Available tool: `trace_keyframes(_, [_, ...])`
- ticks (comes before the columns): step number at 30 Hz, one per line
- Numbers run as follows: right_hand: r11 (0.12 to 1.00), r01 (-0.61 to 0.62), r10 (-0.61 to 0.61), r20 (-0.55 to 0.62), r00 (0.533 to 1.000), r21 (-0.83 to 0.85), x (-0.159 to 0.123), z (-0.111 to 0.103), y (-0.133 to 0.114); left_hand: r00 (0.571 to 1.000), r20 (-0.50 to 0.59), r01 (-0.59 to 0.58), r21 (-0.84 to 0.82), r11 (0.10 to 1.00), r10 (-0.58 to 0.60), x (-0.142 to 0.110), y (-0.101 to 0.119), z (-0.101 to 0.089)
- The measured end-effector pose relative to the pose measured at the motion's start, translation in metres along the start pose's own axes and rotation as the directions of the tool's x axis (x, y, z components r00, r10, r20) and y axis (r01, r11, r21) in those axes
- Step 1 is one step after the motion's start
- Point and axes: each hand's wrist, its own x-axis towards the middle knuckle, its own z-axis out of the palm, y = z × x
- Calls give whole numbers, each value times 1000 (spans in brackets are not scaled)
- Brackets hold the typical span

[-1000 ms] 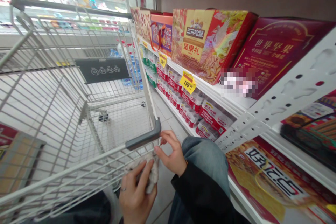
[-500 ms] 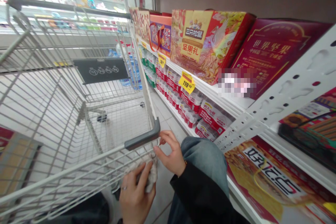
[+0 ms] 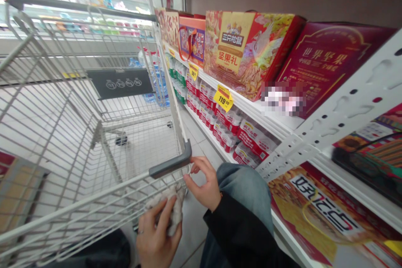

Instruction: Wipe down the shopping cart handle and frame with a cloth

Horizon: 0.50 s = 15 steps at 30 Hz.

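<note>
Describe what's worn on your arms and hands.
The left hand wears a silver-coloured ring, with dark fabric showing behind it. The right hand shows no ring; its black sleeve has a wide, pale blue-grey, denim-like cuff.

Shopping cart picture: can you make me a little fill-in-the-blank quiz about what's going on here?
The crumpled pale cloth is held in the person's ____. The person's right hand is closest to the grey plastic ____ of the wire shopping cart. The yellow price tag on the shelf edge shows the large digits ____.

Missing words: left hand; handle; 119.
</note>
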Motion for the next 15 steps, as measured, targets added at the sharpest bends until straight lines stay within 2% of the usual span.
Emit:
trace_keyframes(4, [986,124,-133,-74,988,-109,-6,3,-3,999,-44,27,26,999,-25,3,-1,-5])
trace_keyframes(8, [923,319,-325,6,946,-215,-8,6,-3,999,34,-20,23,1000,19,1,0,1])
trace_keyframes(11, [891,368,-360,81,929,-266,-7,7,0,1000,7,8,-4,1000,-8,3,2,-1])
trace_keyframes(15, [876,384,-370,105,923,-293,-7,7,4,998,-30,53,-17,998,-53,4,1,-8])
